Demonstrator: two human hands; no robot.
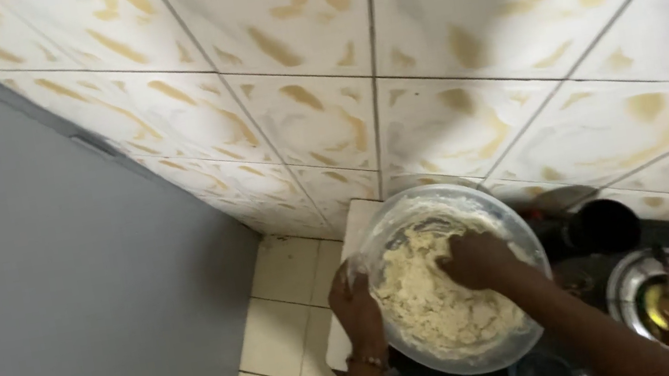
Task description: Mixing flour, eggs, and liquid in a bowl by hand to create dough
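- One clear bowl (445,206), round and wide-rimmed;
- one mass of pale crumbly dough (434,306) inside it;
- two hands: one left hand (358,305) on the bowl's rim; one right hand (475,257) in the dough;
- one bracelet (368,360) on the left wrist;
- one shiny metal bowl (635,279) at the right;
- one dark round object (607,223) beside it, too blurred to identify.
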